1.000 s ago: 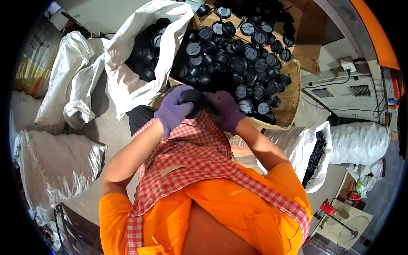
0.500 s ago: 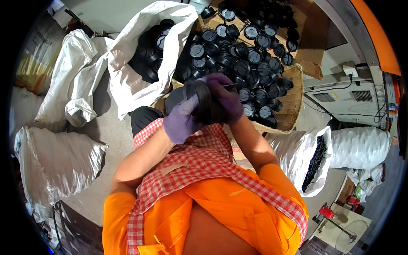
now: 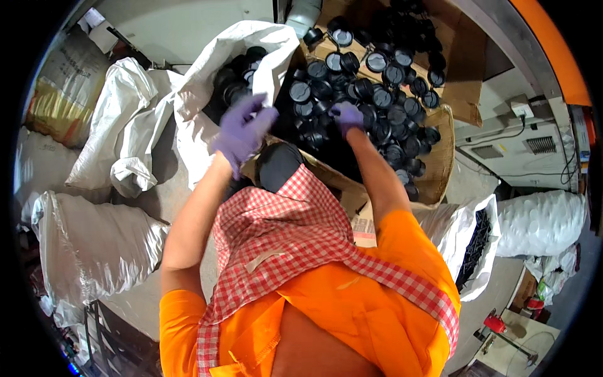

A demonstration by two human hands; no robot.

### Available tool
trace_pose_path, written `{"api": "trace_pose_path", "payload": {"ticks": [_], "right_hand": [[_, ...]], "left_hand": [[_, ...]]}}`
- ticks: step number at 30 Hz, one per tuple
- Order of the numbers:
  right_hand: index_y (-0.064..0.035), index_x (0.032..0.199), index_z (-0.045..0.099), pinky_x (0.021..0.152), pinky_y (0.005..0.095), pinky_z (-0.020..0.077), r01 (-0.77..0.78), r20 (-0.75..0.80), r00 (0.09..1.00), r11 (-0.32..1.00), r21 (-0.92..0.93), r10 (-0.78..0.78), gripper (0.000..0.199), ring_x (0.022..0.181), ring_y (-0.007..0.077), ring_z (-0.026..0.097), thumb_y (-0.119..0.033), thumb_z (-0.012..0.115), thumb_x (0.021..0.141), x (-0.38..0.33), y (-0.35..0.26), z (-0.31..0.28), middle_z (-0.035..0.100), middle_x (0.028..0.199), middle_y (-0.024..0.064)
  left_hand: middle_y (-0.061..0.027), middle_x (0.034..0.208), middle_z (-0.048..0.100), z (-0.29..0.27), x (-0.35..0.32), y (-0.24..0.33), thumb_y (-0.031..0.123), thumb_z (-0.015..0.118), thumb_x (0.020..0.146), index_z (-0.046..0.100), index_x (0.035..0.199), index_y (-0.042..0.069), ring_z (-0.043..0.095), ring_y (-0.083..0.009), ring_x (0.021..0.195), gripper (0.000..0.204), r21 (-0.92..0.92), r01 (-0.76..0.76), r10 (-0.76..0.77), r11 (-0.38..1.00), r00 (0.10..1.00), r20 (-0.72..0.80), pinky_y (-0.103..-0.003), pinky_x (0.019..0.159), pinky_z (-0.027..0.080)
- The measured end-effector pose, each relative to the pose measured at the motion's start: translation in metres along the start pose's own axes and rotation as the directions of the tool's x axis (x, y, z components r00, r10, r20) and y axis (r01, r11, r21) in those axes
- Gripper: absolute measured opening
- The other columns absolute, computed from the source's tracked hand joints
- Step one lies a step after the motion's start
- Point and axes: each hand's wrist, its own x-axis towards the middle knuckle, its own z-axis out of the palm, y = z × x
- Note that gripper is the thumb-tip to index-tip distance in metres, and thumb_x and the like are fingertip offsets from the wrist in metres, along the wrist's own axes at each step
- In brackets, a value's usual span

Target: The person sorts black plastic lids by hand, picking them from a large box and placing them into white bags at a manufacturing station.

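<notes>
Caps (image 3: 370, 94) everywhere, black round ones heaped in a brown cardboard box (image 3: 440, 169) dead ahead of me. My right hand (image 3: 347, 117), purple glove, is down on the heap, fingers curled; can't tell if it actually grips one. Left hand (image 3: 242, 133) hangs open and blurry, holding nothing, just at the mouth of a white sack (image 3: 195, 119) that has more caps inside. More white sacks lie off to my left, one with a yellow-orange printed panel (image 3: 59, 103) far left. Another white bag (image 3: 465, 232) of dark parts sits at my right.
</notes>
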Motion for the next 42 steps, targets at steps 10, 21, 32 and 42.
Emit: {"api": "trace_pose_path", "payload": {"ticks": [10, 21, 32, 42], "right_hand": [[-0.0059, 0.094, 0.058, 0.068, 0.0345, 0.0465, 0.628, -0.520, 0.748, 0.692, 0.356, -0.412, 0.023, 0.078, 0.0279, 0.056, -0.009, 0.058, 0.071, -0.107, -0.117, -0.099, 0.058, 0.087, 0.0116], [-0.0086, 0.116, 0.052, 0.076, 0.0365, 0.0490, 0.458, -0.257, 0.888, 0.692, 0.558, -0.380, 0.045, 0.093, 0.0337, 0.058, -0.005, 0.063, 0.073, -0.127, -0.106, -0.133, 0.058, 0.104, 0.0153], [-0.0036, 0.094, 0.067, 0.065, 0.0281, 0.0496, -0.108, 0.723, 0.473, 0.781, 0.616, -0.504, 0.026, 0.073, 0.0151, 0.063, -0.019, 0.071, 0.073, -0.128, -0.116, -0.167, 0.066, 0.075, 0.0084], [-0.0051, 0.090, 0.057, 0.074, 0.0269, 0.0459, -0.005, -0.013, 0.990, -0.124, 0.992, -0.141, 0.014, 0.083, 0.0139, 0.056, -0.007, 0.061, 0.077, -0.116, -0.140, -0.131, 0.058, 0.088, 0.0047]], "left_hand": [[-0.0054, 0.091, 0.058, 0.062, -0.001, -0.026, 0.016, 0.053, 0.075, 0.054, 0.112, 0.009, 0.056, -0.0205, 0.082, 0.037, -0.406, 0.141, 0.009, 0.903, 0.938, 0.347, -0.034, 0.071, 0.047], [-0.0114, 0.092, 0.065, 0.030, -0.037, -0.002, 0.013, 0.054, 0.080, 0.058, 0.104, -0.005, 0.063, -0.0188, 0.079, 0.031, -0.406, 0.607, -0.427, 0.683, 0.783, 0.453, -0.028, 0.071, 0.052], [-0.0089, 0.084, 0.061, 0.017, -0.055, 0.046, 0.009, 0.059, 0.073, 0.055, 0.106, 0.006, 0.059, -0.0174, 0.081, 0.033, 0.405, -0.434, 0.099, 0.805, 0.771, 0.629, -0.030, 0.075, 0.047], [-0.0121, 0.123, 0.052, 0.060, -0.070, 0.041, 0.010, 0.062, 0.075, 0.054, 0.119, 0.005, 0.054, -0.0246, 0.107, 0.044, -0.664, 0.264, 0.015, 0.699, 0.924, 0.383, -0.033, 0.090, 0.043]]}}
